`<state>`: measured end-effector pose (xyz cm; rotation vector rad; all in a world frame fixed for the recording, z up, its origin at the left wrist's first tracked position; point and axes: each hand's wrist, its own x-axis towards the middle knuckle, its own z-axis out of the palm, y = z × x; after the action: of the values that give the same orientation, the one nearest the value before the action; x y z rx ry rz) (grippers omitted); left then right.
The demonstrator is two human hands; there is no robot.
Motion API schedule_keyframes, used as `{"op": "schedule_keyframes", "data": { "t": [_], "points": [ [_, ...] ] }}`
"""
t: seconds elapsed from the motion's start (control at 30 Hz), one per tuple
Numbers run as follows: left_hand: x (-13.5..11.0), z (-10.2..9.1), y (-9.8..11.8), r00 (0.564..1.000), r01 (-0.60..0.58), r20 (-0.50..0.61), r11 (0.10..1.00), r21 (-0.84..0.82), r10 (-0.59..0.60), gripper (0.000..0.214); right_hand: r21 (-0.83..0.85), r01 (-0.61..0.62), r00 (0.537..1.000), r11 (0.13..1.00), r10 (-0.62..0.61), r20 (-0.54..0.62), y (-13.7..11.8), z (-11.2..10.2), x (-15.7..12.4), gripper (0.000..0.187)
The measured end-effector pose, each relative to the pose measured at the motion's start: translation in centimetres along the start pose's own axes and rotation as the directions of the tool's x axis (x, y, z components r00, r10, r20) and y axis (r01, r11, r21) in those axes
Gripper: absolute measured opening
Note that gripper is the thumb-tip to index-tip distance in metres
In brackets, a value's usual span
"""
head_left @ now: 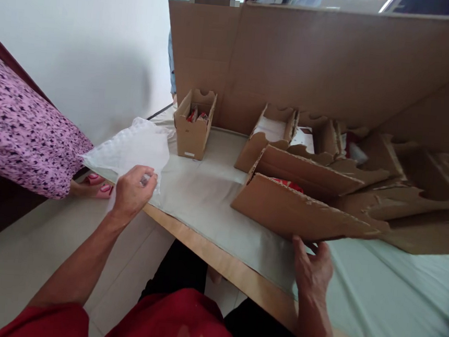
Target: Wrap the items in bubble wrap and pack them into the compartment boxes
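My left hand (134,192) is closed in a pinch over the table's left end. Thin white see-through bubble wrap (142,143) lies spread beneath and beyond it, and a clear bit shows between thumb and fingers. On the right, my right hand (312,268) has thumb and fingers apart, its tips at the lower edge of a long open cardboard box (303,209). Something red (288,184) shows inside that box. A smaller upright cardboard box (191,137), with red packets (197,116) in it, stands beyond the bubble wrap.
Several open cardboard boxes (267,130) crowd the right side, some holding white and red items. A tall cardboard panel (296,64) stands behind them. A pale cloth (214,199) covers the table. Another person's pink patterned clothing (24,124) is at the left; someone is behind the panel.
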<state>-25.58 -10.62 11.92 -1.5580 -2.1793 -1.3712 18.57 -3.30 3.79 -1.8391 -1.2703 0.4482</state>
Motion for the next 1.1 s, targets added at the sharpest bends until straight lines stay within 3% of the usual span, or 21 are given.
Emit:
{"op": "schedule_keyframes", "data": {
  "t": [0.1, 0.17, 0.23, 0.3, 0.37, 0.43, 0.47, 0.5, 0.53, 0.6, 0.67, 0.77, 0.93, 1.03, 1.1],
  "points": [
    [-1.0, 1.6, 4.1, 0.998, -0.016, 0.049, 0.980, -0.197, 0.026, 0.012, 0.033, 0.107, 0.988, 0.994, -0.102, -0.117, -0.7, -1.2, -2.1, 0.069],
    [-2.0, 3.2, 6.7, 0.992, 0.039, 0.122, 0.932, -0.362, 0.006, 0.011, 0.097, 0.147, 0.984, 0.984, -0.135, -0.121, -1.4, -1.9, -4.7, 0.068],
    [-3.5, 5.2, 8.9, 0.968, 0.162, 0.250, 0.849, -0.503, -0.037, 0.011, 0.228, 0.159, 0.984, 0.961, -0.174, 0.045, -2.1, -2.0, -7.6, 0.063],
    [-5.3, 7.3, 10.9, 0.903, 0.338, 0.422, 0.738, -0.585, -0.079, 0.011, 0.407, 0.137, 0.920, 0.903, -0.268, 0.286, -2.8, -1.2, -10.3, 0.067],
    [-7.4, 9.1, 12.7, 0.784, 0.520, 0.615, 0.626, -0.581, -0.080, 0.010, 0.530, 0.068, 0.841, 0.845, -0.334, 0.425, -3.5, 0.2, -12.3, 0.079],
    [-9.3, 10.2, 14.2, 0.672, 0.616, 0.740, 0.573, -0.540, -0.025, 0.011, 0.538, -0.005, 0.836, 0.843, -0.291, 0.464, -4.0, 1.6, -13.3, 0.079],
    [-10.2, 10.3, 14.6, 0.653, 0.611, 0.757, 0.579, -0.540, 0.017, 0.011, 0.508, -0.032, 0.852, 0.861, -0.243, 0.464, -4.1, 2.1, -13.4, 0.071],
    [-10.8, 10.2, 14.8, 0.669, 0.566, 0.741, 0.607, -0.559, 0.059, 0.011, 0.467, -0.050, 0.870, 0.883, -0.192, 0.454, -4.1, 2.4, -13.2, 0.060],
    [-11.2, 10.0, 14.7, 0.713, 0.480, 0.694, 0.651, -0.589, 0.101, 0.011, 0.428, -0.062, 0.890, 0.901, -0.144, 0.434, -3.9, 2.4, -13.0, 0.050],
    [-11.4, 9.0, 13.2, 0.825, 0.228, 0.534, 0.758, -0.612, 0.184, 0.010, 0.383, -0.094, 0.923, 0.919, -0.064, 0.380, -3.0, 1.9, -12.0, 0.043],
    [-10.8, 8.0, 10.3, 0.900, -0.006, 0.368, 0.853, -0.522, 0.232, 0.011, 0.374, -0.149, 0.935, 0.915, 0.008, 0.353, -1.7, 0.7, -10.9, 0.046],
    [-8.7, 6.8, 4.2, 0.956, -0.092, 0.246, 0.961, -0.262, 0.158, 0.026, 0.350, -0.204, 0.923, 0.914, 0.061, 0.379, 0.4, -1.6, -9.3, 0.051],
    [-4.9, 6.4, -4.8, 0.931, -0.062, 0.362, 0.997, 0.046, 0.041, 0.050, 0.307, -0.228, 0.904, 0.924, 0.084, 0.419, 2.3, -4.8, -7.8, 0.050],
    [-3.2, 5.9, -7.8, 0.906, -0.117, 0.421, 0.985, 0.124, 0.054, 0.052, 0.293, -0.258, 0.904, 0.921, 0.123, 0.409, 2.7, -6.3, -7.2, 0.049],
    [-2.3, 5.2, -8.6, 0.901, -0.163, 0.429, 0.966, 0.201, 0.063, 0.053, 0.290, -0.265, 0.909, 0.920, 0.138, 0.393, 3.0, -7.2, -6.8, 0.046]
  ]
}}
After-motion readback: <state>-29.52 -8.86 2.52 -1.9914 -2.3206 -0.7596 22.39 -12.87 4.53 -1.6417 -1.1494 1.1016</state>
